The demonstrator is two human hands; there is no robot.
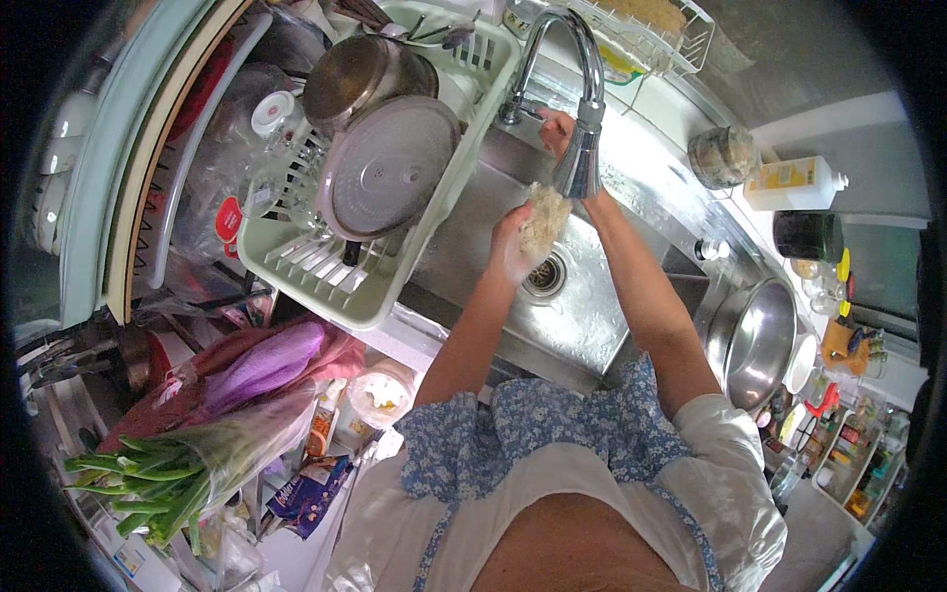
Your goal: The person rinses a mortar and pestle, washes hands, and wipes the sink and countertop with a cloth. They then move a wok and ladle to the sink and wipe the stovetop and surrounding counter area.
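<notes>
Above the steel sink basin point(584, 318), my left hand point(512, 240) holds a pale, fibrous scrubbing pad point(545, 222) beneath the head of the chrome gooseneck faucet point(581, 159). Part of the pad hangs down past the palm and looks wet and translucent. My right hand point(556, 132) reaches behind the faucet head, its fingers at the small lever point(531, 109) by the faucet's base. The faucet partly hides that hand and wrist. A round drain point(544, 275) shows in the basin below my left hand.
Left of the sink, a pale green dish rack point(362, 314) holds a metal pot point(344, 81) and a round lid point(396, 174). A steel bowl point(758, 344) stands at the right. Green onions point(159, 477) in plastic lie lower left. A white bottle point(792, 183) and jars line the far ledge.
</notes>
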